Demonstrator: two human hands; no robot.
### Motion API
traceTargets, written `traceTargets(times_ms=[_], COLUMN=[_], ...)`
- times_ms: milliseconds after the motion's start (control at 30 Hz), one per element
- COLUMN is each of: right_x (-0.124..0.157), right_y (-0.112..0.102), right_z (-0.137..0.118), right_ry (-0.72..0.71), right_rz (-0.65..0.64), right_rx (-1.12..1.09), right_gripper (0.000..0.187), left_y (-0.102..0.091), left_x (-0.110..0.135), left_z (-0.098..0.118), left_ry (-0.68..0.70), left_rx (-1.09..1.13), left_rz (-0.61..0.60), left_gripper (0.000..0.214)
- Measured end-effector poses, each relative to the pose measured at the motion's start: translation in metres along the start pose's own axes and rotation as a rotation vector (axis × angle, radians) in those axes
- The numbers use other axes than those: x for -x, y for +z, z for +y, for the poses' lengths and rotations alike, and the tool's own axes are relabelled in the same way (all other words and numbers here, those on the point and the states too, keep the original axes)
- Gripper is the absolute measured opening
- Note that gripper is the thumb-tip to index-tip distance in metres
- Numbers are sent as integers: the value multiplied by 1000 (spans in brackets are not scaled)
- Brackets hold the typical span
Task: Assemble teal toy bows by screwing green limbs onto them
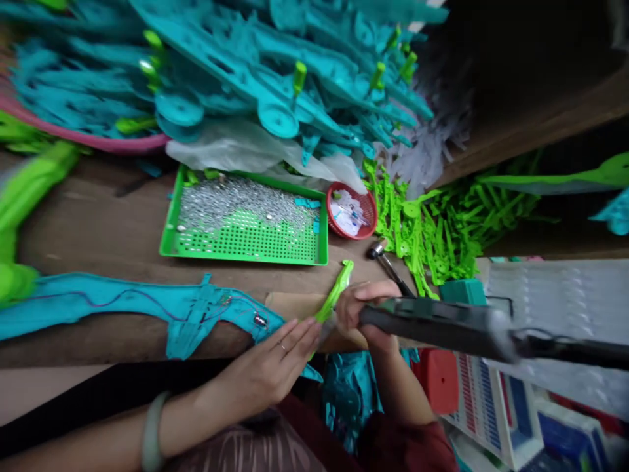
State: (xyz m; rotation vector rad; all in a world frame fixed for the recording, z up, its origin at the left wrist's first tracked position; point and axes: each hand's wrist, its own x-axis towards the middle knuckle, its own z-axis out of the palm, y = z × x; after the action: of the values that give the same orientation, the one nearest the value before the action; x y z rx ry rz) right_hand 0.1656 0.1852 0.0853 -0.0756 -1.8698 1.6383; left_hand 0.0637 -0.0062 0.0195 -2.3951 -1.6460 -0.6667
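My left hand [275,364] pinches the lower end of a slim bright-green plastic part [337,288] at the table's near edge. Its fingers lie close together, with a ring on one and a pale bangle on the wrist. My right hand [366,308] is wrapped round a dark grey power tool [442,324] that runs off to the right, its tip meeting the green part. A long teal plastic toy piece [122,305] with thin wires and a small metal component lies flat on the wooden table [98,229], just left of my left hand.
A green mesh tray [246,246] holds a heap of small silver screws. A small red basket [351,210] sits to its right, a hammer [388,265] beside it. Teal parts [255,72] are piled behind, green parts [442,229] at right. Boxes [491,406] stand lower right.
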Motion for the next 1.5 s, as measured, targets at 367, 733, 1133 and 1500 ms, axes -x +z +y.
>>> traceTargets(times_ms=[367,733,1133,1500], right_x=[-143,-137,-94,-29], right_y=[110,114,21,-36], right_z=[102,115,5,48], right_ry=[31,0,-252,-46], right_rz=[228,225,578,880], right_rx=[14,10,177,226], right_gripper=[55,42,22,28], left_y=[1,-1,-6,-8], left_x=[2,7,22,24], left_z=[1,-2,-5,-6], left_ry=[-154,-191,-91,-73], left_rx=[19,-21,47,120], left_rz=[227,206,237,179], left_gripper=[38,40,42,42])
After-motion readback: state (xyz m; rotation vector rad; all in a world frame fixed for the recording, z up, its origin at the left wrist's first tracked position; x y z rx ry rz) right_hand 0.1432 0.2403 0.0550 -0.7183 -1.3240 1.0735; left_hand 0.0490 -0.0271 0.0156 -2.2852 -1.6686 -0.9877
